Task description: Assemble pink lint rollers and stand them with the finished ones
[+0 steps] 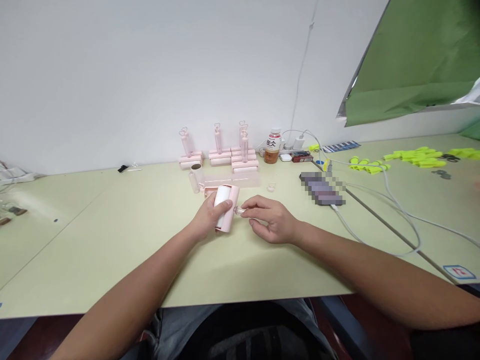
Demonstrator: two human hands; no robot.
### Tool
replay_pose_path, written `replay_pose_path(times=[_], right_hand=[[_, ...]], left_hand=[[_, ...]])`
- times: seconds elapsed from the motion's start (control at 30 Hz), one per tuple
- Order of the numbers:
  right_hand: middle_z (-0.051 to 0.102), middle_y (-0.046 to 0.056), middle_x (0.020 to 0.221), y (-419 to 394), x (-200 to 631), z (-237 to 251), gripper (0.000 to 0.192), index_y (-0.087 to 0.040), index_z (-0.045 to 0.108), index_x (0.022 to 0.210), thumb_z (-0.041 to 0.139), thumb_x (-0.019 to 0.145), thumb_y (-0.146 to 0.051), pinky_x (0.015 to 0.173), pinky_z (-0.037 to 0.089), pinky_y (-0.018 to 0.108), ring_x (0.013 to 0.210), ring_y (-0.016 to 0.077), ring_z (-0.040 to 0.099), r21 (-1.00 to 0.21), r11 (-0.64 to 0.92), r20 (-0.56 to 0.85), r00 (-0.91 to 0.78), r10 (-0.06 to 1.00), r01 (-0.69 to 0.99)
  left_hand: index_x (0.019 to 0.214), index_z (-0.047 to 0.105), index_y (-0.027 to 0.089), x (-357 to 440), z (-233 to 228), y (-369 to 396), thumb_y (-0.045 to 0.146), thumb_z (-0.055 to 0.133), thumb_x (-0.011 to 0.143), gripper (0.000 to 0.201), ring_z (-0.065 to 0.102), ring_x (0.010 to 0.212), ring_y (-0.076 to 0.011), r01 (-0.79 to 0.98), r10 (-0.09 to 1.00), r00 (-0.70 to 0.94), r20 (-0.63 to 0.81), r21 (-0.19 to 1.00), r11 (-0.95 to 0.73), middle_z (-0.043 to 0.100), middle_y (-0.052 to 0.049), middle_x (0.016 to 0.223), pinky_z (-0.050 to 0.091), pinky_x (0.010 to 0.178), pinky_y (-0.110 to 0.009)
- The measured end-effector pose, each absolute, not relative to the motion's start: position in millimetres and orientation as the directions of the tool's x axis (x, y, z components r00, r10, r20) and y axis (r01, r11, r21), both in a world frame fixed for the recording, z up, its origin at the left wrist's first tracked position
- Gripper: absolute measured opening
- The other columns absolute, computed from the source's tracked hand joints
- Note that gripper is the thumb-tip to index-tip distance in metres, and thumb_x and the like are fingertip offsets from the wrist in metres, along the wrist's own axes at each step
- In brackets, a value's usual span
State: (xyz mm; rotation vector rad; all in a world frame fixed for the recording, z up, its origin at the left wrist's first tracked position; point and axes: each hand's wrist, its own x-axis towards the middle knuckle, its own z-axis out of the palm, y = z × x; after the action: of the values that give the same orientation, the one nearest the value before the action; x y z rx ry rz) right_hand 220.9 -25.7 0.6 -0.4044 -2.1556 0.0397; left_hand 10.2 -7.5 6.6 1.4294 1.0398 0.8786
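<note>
My left hand [207,216] grips a pink lint roller case [227,210] with a white paper roll inside, resting on the pale green table [112,240]. My right hand [270,219] pinches a small clear handle piece [239,211] at the case's right end. Just behind lie a bare cardboard roll [194,179], a clear plastic cover [232,180] and a small pink heart-shaped part [271,187].
Several finished pink lint rollers [219,152] stand against the wall. A drink bottle [272,146], chargers, a phone [322,188] with white cables [393,210], and yellow clips [412,157] occupy the right. A green sheet [416,60] hangs above right.
</note>
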Motion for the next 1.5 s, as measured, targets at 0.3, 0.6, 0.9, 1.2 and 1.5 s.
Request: replay_pose_path(times=[0.3, 0.6, 0.9, 1.2, 1.5], right_hand=[[0.065, 0.011, 0.104, -23, 219, -1, 0.028, -0.02, 0.064, 0.112, 0.058, 0.085, -0.019, 0.081, 0.054, 0.034, 0.094, 0.021, 0.064, -0.287, 0.931, 0.785, -0.502, 0.363, 0.225], [0.057, 0.016, 0.131, 44, 274, -12, 0.038, -0.015, 0.063, 0.119, 0.056, 0.083, -0.029, 0.105, 0.037, 0.048, 0.124, 0.0322, 0.049, -0.516, 0.428, 0.538, -0.108, 0.836, 0.742], [0.068, 0.01, 0.087, 45, 273, -17, 0.009, -0.016, 0.065, 0.082, 0.059, 0.076, -0.019, 0.078, 0.048, 0.036, 0.084, 0.0247, 0.063, -0.534, 0.261, 0.217, -0.168, 0.961, 0.804], [0.061, -0.002, 0.063, 12, 245, 4, 0.022, -0.018, 0.059, 0.08, 0.075, 0.067, -0.026, 0.049, 0.05, 0.024, 0.053, 0.0104, 0.056, -0.961, 0.029, 0.098, -0.241, 0.966, -0.274], [0.061, -0.002, 0.068, 3, 238, 2, 0.015, -0.017, 0.059, 0.076, 0.072, 0.069, -0.016, 0.035, 0.044, 0.019, 0.05, 0.0097, 0.054, -0.916, -0.064, 0.077, -0.33, 0.941, -0.396]], left_hand=[[0.104, 0.051, 0.018, 13, 10, -10, 0.05, 0.067, 0.077, 0.045, 0.05, 0.055, -0.0114, 0.089, 0.949, 0.316, -0.01, 0.996, -0.02, 0.055, 0.0, 0.079, 0.039, 0.04, -0.02], [0.099, 0.053, 0.019, 4, 15, 2, 0.046, 0.066, 0.077, 0.037, 0.049, 0.047, -0.0112, 0.031, 0.985, 0.165, -0.049, 0.999, 0.044, 0.056, 0.0, 0.071, 0.033, 0.033, -0.02], [0.094, 0.051, 0.019, 2, 13, 5, 0.044, 0.066, 0.076, 0.035, 0.05, 0.048, -0.0121, -0.018, 0.995, 0.094, -0.035, 0.999, 0.037, 0.054, 0.001, 0.07, 0.035, 0.032, -0.021], [0.095, 0.05, 0.019, 1, 12, 8, 0.043, 0.066, 0.076, 0.035, 0.05, 0.047, -0.0107, -0.041, 0.997, 0.067, -0.043, 0.998, 0.046, 0.056, 0.0, 0.072, 0.034, 0.032, -0.02], [0.101, 0.051, 0.019, 3, 7, 6, 0.046, 0.067, 0.076, 0.04, 0.05, 0.048, -0.0113, -0.022, 0.989, 0.136, -0.059, 0.998, 0.063, 0.052, 0.002, 0.069, 0.035, 0.033, -0.02]])
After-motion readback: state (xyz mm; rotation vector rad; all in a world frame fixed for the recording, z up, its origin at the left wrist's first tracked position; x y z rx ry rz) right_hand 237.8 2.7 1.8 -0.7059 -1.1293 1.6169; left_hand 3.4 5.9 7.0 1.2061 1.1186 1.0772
